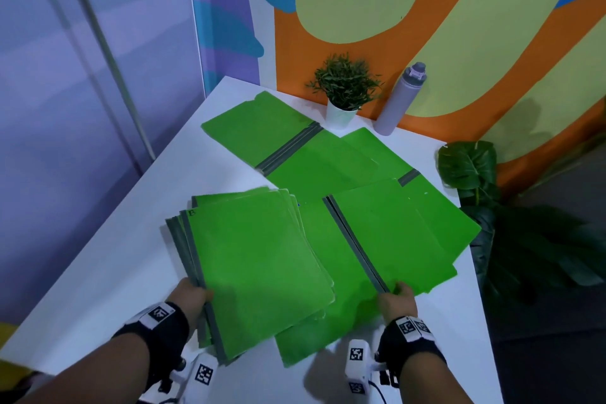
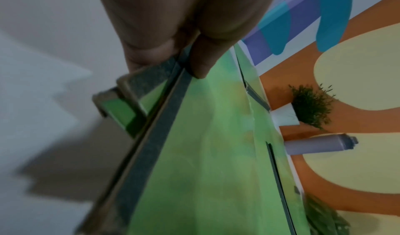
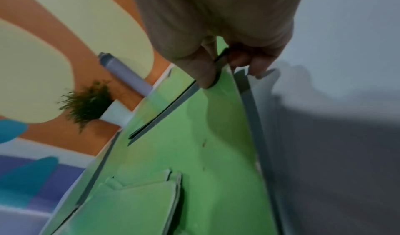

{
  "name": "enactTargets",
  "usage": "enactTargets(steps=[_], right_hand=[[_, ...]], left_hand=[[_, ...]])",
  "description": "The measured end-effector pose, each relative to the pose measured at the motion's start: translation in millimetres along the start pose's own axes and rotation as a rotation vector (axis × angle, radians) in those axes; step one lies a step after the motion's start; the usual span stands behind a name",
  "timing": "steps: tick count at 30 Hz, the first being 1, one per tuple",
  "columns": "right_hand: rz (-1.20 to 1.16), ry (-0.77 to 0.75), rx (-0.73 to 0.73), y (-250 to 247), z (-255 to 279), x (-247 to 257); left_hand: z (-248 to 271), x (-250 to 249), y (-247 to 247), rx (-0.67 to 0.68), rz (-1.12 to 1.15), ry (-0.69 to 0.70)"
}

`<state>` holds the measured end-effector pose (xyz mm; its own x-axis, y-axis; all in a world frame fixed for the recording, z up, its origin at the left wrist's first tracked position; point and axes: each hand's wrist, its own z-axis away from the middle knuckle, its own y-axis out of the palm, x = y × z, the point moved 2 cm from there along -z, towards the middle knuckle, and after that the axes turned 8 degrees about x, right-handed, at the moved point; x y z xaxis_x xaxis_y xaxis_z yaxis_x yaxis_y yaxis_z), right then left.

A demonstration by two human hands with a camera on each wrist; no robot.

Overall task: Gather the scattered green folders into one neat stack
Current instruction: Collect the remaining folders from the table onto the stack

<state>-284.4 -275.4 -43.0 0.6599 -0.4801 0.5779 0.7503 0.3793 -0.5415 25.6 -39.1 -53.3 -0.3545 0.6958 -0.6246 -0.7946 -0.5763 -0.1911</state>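
My left hand (image 1: 196, 297) grips a stack of green folders (image 1: 259, 269) by its grey spine edge, thumb on top (image 2: 199, 67); the stack (image 2: 194, 153) tilts above the white table (image 1: 108, 256). My right hand (image 1: 398, 298) pinches the near end of another green folder (image 1: 390, 233) beside its grey spine; in the right wrist view the thumb (image 3: 203, 71) lies on top and the cover (image 3: 205, 144) bends up. Farther back lie more green folders: one at the far left (image 1: 259, 129), one in the middle (image 1: 328, 167) and one at the right (image 1: 439, 210).
A small potted plant (image 1: 344, 88) in a white pot and a grey bottle (image 1: 401, 98) stand at the table's far edge against the orange and yellow wall. A dark leafy plant (image 1: 492, 207) stands off the table's right edge. Bare table shows at the left.
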Motion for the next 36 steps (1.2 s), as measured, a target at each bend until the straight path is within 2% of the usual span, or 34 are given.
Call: enactTargets(steps=[2,5,8,11,14,19,21,24,26,27,28,30,31,33,36], right_hand=[[0.103,-0.159,-0.138,0,7,18],[0.17,-0.444,-0.457,-14,29,56],[0.056,-0.661,-0.718,-34,57,94],[-0.062,-0.967,-0.843,-46,84,121],[-0.133,-1.25,-0.736,-44,100,136],[-0.242,-1.425,-0.592,-20,123,149],[-0.165,-1.544,-0.469,5,132,149],[0.14,-1.62,-0.119,61,137,127],[0.343,-1.608,0.148,100,135,99],[0.415,-1.602,0.27,115,135,84],[0.475,-1.592,0.393,127,135,71],[0.572,-1.566,0.589,140,133,56],[0.608,-1.557,0.642,139,130,53],[0.654,-1.525,0.644,134,114,57],[0.6,-1.378,0.385,114,64,73]], left_hand=[[6,-11,-2,-0.029,-0.041,0.048],[6,-24,-12,-0.097,-0.054,0.084],[4,-30,-21,-0.136,-0.025,0.072],[7,-29,-23,-0.128,0.01,0.039],[10,-23,-21,-0.108,-0.007,0.008],[16,-23,-13,-0.048,0.06,-0.036],[19,-26,-9,-0.008,0.253,-0.025],[21,-30,-5,0.128,0.608,-0.043],[14,-29,-6,0.236,0.655,-0.063],[12,-30,-6,0.239,0.594,-0.071],[11,-31,-6,0.228,0.518,-0.046],[8,-27,-8,0.069,0.347,-0.02],[7,-25,-8,0.015,0.294,-0.015],[3,-22,-11,0.001,0.283,-0.006],[-1,-20,-19,-0.023,0.296,0.051]])
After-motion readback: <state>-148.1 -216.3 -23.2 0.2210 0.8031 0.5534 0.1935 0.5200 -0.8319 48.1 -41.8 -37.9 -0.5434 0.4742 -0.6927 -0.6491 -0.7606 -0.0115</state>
